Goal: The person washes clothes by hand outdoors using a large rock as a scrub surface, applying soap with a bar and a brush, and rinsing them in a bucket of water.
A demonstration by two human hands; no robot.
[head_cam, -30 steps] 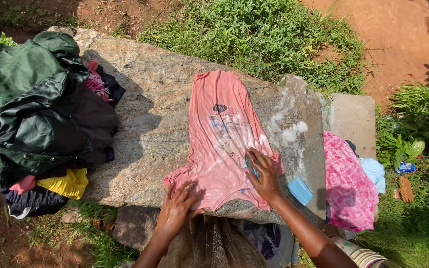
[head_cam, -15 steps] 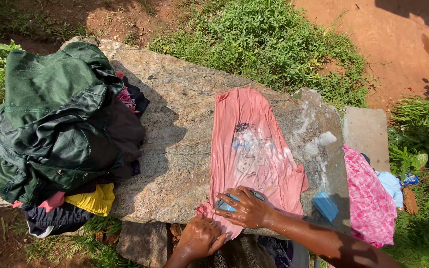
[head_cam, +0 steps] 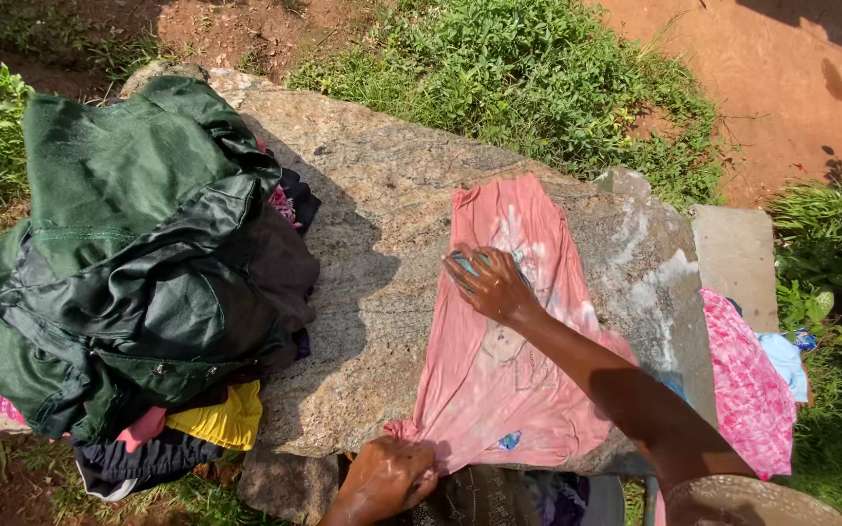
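While the pink shirt (head_cam: 504,380) lies spread flat across the right half of the stone slab (head_cam: 372,253), both hands are set to it. The left hand (head_cam: 387,477) is closed on the garment's lower corner at the slab's near edge; in my judgement this grip pins the cloth so it does not slide under pressure from the other hand. The right hand (head_cam: 491,282) reaches out to the shirt's upper part, fingers curled over a pale blue soap bar (head_cam: 465,263) and pressing it down onto the fabric, arm laid along the shirt's length. White suds streak the stone (head_cam: 660,278) near the slab's right edge, just beside the shirt. A heap of dark green clothes (head_cam: 129,263) occupies the slab's left end, well apart from the hands, with a yellow garment (head_cam: 221,419) beneath it. A pink patterned cloth (head_cam: 747,380) hangs past the right end.
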